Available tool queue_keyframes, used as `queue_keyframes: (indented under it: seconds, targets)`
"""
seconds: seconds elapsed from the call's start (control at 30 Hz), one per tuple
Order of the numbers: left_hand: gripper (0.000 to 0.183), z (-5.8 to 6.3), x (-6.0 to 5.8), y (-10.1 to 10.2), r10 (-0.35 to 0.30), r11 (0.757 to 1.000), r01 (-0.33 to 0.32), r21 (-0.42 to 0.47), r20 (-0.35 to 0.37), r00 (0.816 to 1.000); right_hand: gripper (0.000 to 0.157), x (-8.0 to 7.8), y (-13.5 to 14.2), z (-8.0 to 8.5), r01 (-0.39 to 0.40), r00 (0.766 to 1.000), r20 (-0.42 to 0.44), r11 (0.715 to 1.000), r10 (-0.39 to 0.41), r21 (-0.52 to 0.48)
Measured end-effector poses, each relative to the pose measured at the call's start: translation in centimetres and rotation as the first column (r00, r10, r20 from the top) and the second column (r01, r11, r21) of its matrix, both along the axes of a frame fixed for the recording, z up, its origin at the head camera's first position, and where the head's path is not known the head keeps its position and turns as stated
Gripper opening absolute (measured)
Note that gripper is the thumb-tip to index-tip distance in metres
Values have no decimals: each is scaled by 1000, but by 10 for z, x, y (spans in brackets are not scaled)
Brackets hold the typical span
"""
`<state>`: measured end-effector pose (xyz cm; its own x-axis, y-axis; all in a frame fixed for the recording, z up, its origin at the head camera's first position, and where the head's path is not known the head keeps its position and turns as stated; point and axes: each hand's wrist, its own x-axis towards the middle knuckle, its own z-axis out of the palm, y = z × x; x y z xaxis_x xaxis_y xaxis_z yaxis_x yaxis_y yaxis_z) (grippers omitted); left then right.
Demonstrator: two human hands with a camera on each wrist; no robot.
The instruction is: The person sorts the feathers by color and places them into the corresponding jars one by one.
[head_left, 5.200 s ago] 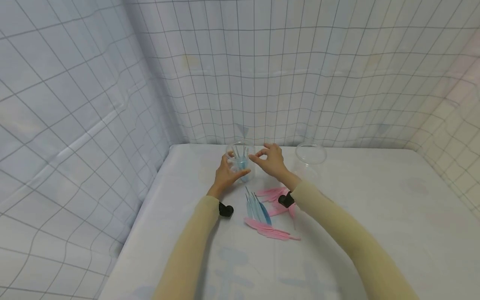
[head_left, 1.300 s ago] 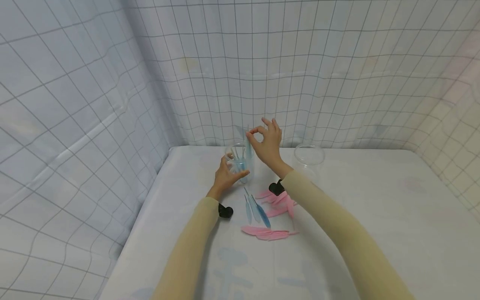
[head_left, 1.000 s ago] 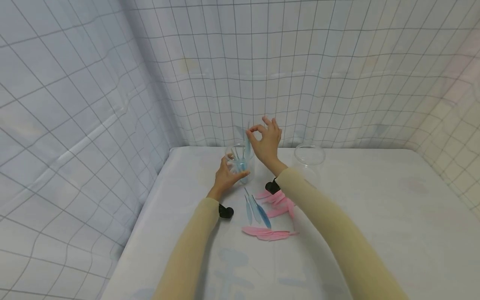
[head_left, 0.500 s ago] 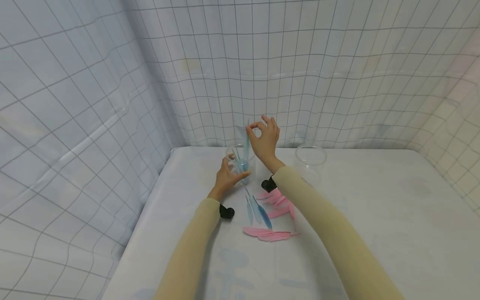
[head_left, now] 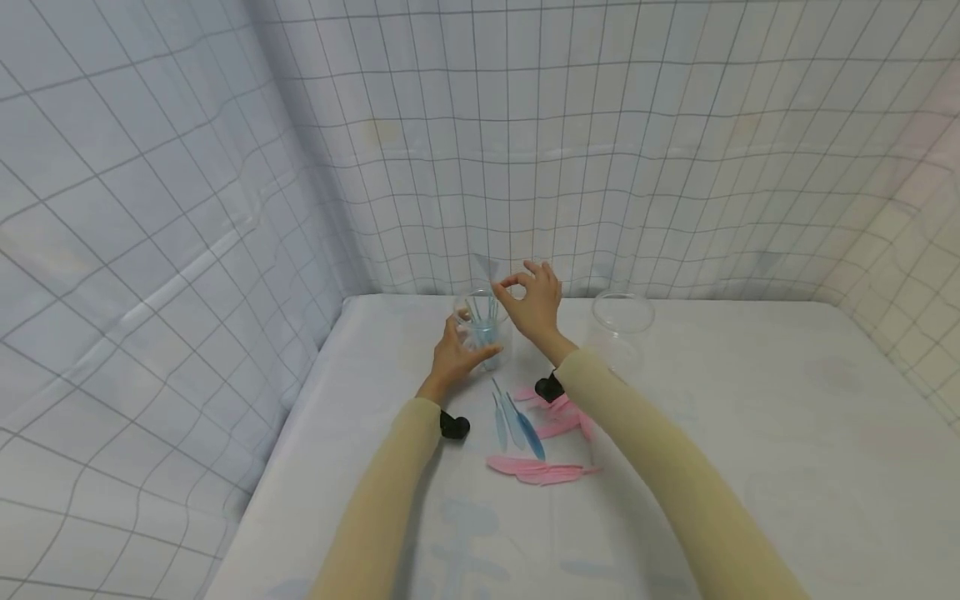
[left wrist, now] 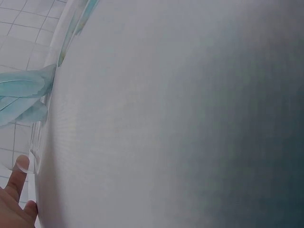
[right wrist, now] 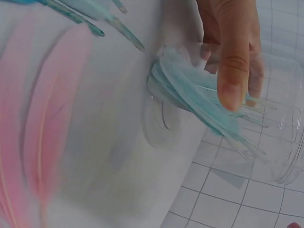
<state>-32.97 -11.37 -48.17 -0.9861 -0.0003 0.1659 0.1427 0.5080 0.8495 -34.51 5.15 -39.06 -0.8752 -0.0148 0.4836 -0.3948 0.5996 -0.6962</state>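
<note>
My left hand point(head_left: 454, 357) grips a clear plastic jar point(right wrist: 209, 161) from its left side, thumb in front. Several light-blue feathers point(right wrist: 190, 90) lean inside the jar, quills up, ends below the rim. My right hand point(head_left: 536, 307) is just over the jar's right rim, thumb and index tips close together, other fingers raised. No feather shows clearly between them; in the right wrist view only a fingertip enters the lower corner. On the table in front of the jar lie a few loose blue feathers point(head_left: 529, 435), one darker.
A second clear jar point(head_left: 622, 312) stands to the right, with nothing visible in it. Pink feathers point(head_left: 558, 425) lie partly under my right forearm, and another pink bunch point(head_left: 536, 470) is nearer me. Gridded white cloth point(head_left: 585, 192) hangs behind the white table point(head_left: 750, 433).
My right hand picked up one blue feather, raised it over the left jar, then lowered it inside. Fewer blue feathers lie on the table. My left hand has stayed on the jar.
</note>
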Motion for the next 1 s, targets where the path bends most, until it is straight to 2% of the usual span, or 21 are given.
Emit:
queue_keyframes:
  seconds: [0.2,0.33,0.47,0.57,0.63,0.73,0.83,0.93,1.0]
  targets:
    - [84,-1,1,0,2,1000,-2,-12,-1,1000,30,13,13,-18,-58,996,66,998,58,-3]
    - [83,-1,1,1,-7,1000,7,-6,-3,1000,32,24,24,-31,-95,992,84,994,90,56]
    - [84,-2,-1,0,-11,1000,11,-8,-20,1000,31,33,32,-42,-142,989,59,976,134,164]
    - [85,-2,-2,0,-10,1000,10,-13,-25,1000,29,41,35,-48,-185,982,91,943,166,278]
    - [85,-1,-1,0,-7,1000,7,-13,-19,1000,29,46,36,-52,-224,971,157,909,178,351]
    - [86,-1,-2,0,2,1000,-2,-19,-6,1000,31,54,36,-56,-294,943,273,855,188,427]
    - [85,-1,-2,0,6,1000,-6,-19,8,1000,34,59,35,-60,-332,926,331,809,181,485]
    - [85,-1,-1,1,7,1000,-7,-18,17,1000,35,63,34,-64,-338,924,342,781,171,524]
    - [85,-2,-1,1,10,1000,-10,-17,16,1000,34,64,34,-66,-342,923,347,775,169,532]
